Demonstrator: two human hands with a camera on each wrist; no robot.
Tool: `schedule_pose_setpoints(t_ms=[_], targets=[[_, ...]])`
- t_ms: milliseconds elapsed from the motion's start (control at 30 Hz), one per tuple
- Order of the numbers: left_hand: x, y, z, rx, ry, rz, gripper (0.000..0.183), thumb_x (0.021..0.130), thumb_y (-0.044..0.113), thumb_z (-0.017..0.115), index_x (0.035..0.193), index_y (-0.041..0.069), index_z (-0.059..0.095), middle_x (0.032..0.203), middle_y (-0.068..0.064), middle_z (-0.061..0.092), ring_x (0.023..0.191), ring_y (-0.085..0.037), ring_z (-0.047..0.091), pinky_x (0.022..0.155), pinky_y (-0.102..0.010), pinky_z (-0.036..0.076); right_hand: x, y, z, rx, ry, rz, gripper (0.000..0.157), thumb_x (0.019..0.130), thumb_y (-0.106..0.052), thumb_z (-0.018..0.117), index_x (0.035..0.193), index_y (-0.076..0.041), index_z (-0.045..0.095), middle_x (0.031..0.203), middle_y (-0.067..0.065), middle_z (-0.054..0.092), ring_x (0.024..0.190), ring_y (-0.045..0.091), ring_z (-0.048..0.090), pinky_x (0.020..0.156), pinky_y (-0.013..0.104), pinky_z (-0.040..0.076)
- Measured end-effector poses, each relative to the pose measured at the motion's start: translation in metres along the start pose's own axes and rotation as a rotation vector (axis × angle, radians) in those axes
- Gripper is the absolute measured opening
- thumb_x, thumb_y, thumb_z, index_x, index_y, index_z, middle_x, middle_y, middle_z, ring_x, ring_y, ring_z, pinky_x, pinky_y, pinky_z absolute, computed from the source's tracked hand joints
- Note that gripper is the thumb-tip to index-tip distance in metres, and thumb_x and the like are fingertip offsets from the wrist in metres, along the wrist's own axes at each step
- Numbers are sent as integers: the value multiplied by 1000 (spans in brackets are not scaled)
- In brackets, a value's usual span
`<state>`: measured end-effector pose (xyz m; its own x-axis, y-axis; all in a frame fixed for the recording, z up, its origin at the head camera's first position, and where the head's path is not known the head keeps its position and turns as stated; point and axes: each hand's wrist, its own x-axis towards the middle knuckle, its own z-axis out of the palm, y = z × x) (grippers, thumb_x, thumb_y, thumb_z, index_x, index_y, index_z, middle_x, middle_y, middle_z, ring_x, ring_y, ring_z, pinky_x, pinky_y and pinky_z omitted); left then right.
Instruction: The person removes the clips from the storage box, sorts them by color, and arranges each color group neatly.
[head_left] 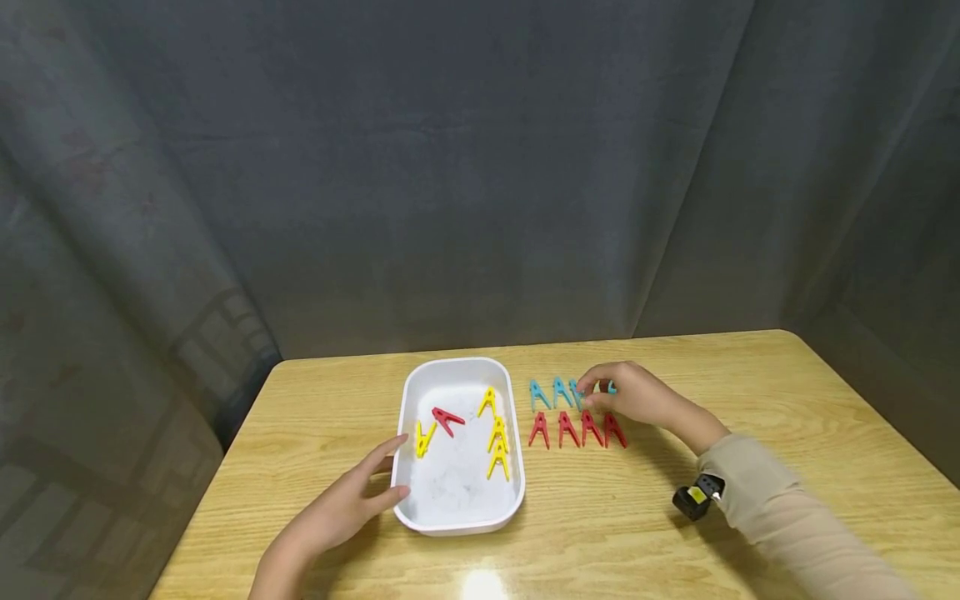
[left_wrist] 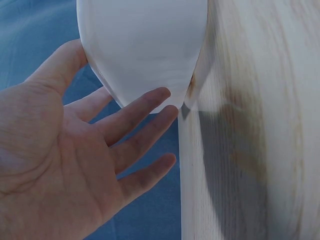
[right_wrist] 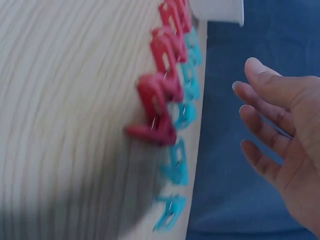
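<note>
A white plastic bin (head_left: 459,500) holds several yellow clothespins (head_left: 498,460) and one red clothespin (head_left: 447,419). My left hand (head_left: 341,508) touches the bin's left side, thumb and fingers spread; the left wrist view shows its fingers (left_wrist: 142,112) loosely extended against the wall. To the right of the bin stand a row of blue clothespins (head_left: 538,395) and, nearer, a row of red clothespins (head_left: 568,429). Above the blue row's right part hovers my right hand (head_left: 633,393), hiding some of those pins. Nothing shows between its slightly bent fingers in the right wrist view.
Everything stands on a wooden table (head_left: 600,533). Grey curtains (head_left: 450,183) hang behind it and at both sides. On the right wrist sits a small black camera (head_left: 693,497), low over the tabletop.
</note>
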<state>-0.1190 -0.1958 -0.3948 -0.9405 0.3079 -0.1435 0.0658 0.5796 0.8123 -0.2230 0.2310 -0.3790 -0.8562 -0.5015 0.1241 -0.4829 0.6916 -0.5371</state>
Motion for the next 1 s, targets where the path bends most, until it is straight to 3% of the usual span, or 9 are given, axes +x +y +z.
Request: schedule_pose_setpoints(t_ms=[133, 333, 733, 1000], targets=[[-1, -1, 0, -4, -2, 5, 67, 95, 30, 69, 152, 18, 37, 139, -15, 53, 131, -37, 47, 107, -62, 32, 7, -14, 7, -1, 11, -16, 18, 87, -13, 76, 105, -9, 74, 99, -3, 71, 81, 10, 59, 74, 36, 50], [-2, -2, 0, -6, -5, 4, 67, 95, 31, 69, 152, 19, 37, 139, -16, 53, 131, -38, 46, 107, -62, 32, 19, -36, 18, 24, 19, -69, 18, 86, -14, 78, 104, -12, 74, 95, -8, 69, 79, 8, 57, 70, 32, 50], [-4, -1, 1, -26, -18, -8, 67, 95, 31, 69, 153, 21, 36, 143, -16, 49, 133, -37, 45, 107, -62, 31, 42, -75, 43, 97, 0, -157, 19, 87, -17, 77, 105, -12, 75, 101, -10, 69, 89, 13, 61, 81, 44, 53], [-3, 0, 1, -22, -16, 5, 67, 95, 30, 68, 153, 20, 36, 144, -17, 48, 133, -37, 45, 107, -62, 32, 65, -94, 67, 108, -39, -246, 20, 86, -19, 78, 103, -11, 76, 99, -2, 70, 82, 10, 58, 76, 33, 51]])
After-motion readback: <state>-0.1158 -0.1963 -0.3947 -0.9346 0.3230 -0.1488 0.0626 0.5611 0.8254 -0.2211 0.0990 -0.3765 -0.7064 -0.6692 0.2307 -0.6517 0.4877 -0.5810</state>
